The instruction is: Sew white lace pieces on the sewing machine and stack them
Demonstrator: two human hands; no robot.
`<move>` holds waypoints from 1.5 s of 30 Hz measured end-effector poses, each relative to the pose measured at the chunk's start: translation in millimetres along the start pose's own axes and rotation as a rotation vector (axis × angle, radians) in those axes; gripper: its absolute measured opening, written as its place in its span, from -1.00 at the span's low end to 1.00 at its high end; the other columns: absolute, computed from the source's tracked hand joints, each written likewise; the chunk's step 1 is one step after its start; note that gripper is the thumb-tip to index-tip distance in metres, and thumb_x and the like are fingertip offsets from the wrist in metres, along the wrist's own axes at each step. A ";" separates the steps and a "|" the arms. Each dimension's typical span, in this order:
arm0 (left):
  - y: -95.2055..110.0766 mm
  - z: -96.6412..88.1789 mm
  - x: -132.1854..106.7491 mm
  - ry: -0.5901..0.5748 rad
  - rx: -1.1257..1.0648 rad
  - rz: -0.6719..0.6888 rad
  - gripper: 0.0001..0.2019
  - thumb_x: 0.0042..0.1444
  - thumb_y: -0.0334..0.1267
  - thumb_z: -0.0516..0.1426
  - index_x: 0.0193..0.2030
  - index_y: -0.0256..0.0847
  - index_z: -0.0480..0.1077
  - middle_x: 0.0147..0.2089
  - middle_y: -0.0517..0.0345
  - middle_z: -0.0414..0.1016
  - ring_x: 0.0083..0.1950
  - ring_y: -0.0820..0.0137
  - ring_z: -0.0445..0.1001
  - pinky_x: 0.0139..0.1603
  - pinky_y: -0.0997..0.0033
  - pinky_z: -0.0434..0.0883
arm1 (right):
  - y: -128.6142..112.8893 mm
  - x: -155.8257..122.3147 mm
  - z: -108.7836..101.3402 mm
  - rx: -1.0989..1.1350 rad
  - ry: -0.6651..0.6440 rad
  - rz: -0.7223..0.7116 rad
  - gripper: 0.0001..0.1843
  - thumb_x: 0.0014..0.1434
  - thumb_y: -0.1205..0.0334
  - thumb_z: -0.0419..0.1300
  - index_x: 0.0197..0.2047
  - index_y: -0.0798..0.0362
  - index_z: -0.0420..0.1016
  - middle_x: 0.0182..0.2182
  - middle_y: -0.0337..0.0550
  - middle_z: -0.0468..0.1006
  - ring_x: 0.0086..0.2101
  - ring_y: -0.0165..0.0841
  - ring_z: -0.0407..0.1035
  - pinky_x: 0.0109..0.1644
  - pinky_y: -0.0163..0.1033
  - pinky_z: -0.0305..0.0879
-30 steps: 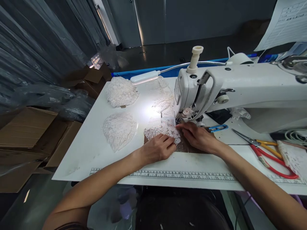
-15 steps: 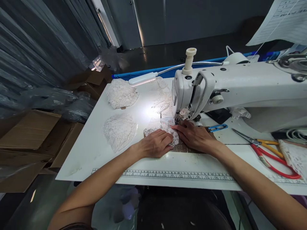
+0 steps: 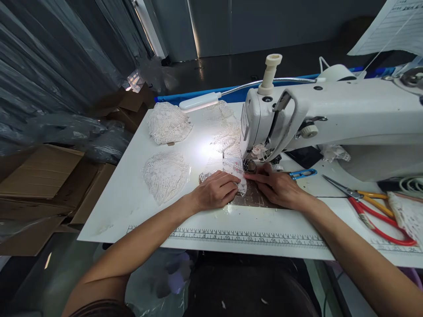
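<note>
Under the needle area of the white sewing machine (image 3: 256, 127) lies a piece of white lace (image 3: 235, 165), flat on the table. My left hand (image 3: 217, 190) rests on its near left part, fingers bent and pressed together on the lace. From the right, my right hand (image 3: 279, 188) reaches in beside the presser foot (image 3: 249, 166), its index finger stretched to the lace's right edge and the other fingers curled. Parts of the lace are covered by my fingers, and the right fingertips are partly hidden by the machine. A brownish plate (image 3: 256, 199) shows below the lace.
Two lace piles (image 3: 169, 123) lie at left, with more lace (image 3: 228, 137) behind the work. Blue thread snips (image 3: 303, 174) and red-handled scissors (image 3: 373, 215) lie at right. A lamp (image 3: 200, 101) shines over the table (image 3: 132, 193). Cardboard boxes (image 3: 39, 176) stand left; a printed ruler (image 3: 244, 238) runs along the front.
The view has shifted slightly, so the machine sits further right. My right index finger appears further right, at the lace's edge. My left hand stays on the lace.
</note>
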State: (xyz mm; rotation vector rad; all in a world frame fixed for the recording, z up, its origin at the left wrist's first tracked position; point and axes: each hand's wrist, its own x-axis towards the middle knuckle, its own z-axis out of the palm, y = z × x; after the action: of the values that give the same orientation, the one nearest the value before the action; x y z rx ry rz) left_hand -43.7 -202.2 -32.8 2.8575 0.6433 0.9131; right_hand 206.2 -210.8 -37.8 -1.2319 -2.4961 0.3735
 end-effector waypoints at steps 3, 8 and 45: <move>0.7 0.3 0.5 -0.014 -0.023 0.013 -0.89 0.23 -0.44 0.07 -0.27 -0.28 0.43 -0.10 0.04 0.55 -0.10 0.42 0.53 0.05 0.20 0.52 | -5.2 2.8 -0.5 -0.126 -0.025 0.006 -0.53 0.30 0.20 -0.03 0.24 -0.18 0.33 -0.12 0.00 0.42 -0.33 -0.28 0.38 -0.31 -0.20 0.30; 1.5 1.3 0.0 -0.027 -0.044 0.018 -0.88 0.24 -0.42 0.07 -0.23 -0.29 0.44 -0.11 0.03 0.57 -0.09 0.40 0.55 0.10 0.14 0.51 | -15.7 7.4 -2.5 -0.260 -0.053 0.044 -0.53 0.32 0.18 -0.09 0.25 -0.17 0.32 -0.17 0.01 0.45 -0.41 -0.29 0.32 -0.41 -0.24 0.18; -1.7 -4.4 3.1 0.029 0.030 0.142 -0.86 0.20 -0.21 0.20 -0.17 -0.22 0.43 -0.14 0.10 0.58 -0.10 0.36 0.55 0.00 0.21 0.49 | -21.4 -13.9 -0.3 0.154 0.039 -0.031 -0.60 0.25 0.35 0.02 0.05 -0.11 0.54 -0.10 -0.01 0.37 -0.07 -0.24 0.33 0.07 -0.03 0.34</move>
State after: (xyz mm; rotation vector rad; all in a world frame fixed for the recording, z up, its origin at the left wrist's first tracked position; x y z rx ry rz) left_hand -44.6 -199.6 -27.8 2.9534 0.4646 0.9732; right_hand 198.9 -234.6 -32.0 -1.1281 -2.4004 0.5184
